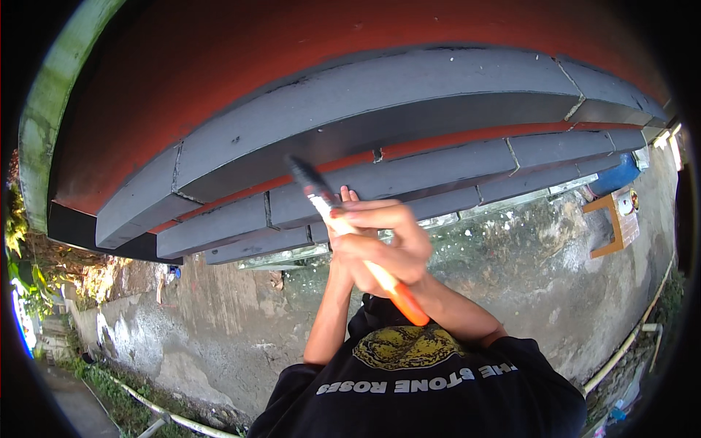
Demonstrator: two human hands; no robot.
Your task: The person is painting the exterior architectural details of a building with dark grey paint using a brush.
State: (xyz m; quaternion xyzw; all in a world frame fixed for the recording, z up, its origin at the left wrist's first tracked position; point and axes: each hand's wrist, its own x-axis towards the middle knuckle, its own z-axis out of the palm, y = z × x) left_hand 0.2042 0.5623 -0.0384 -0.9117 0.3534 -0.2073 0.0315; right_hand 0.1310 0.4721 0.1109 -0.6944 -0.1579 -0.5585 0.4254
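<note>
A paintbrush point(391, 283) with an orange-ended handle and dark bristles slants up to the left. My right hand point(391, 237) is closed round its handle. The blurred bristles are near the dark face of the top grey ledge point(365, 91); whether they touch it I cannot tell. My left hand point(349, 194) is mostly hidden behind the right one. Only its stretched-out fingertips show, next to the middle grey ledge point(431, 175).
Red strips point(416, 147) run between the stepped grey ledges, below a red surface point(219, 66). On the concrete ground point(511, 292) stand a small wooden stool point(624, 223) and a blue container point(617, 175) at right. A pale pipe point(175, 420) runs along the lower left.
</note>
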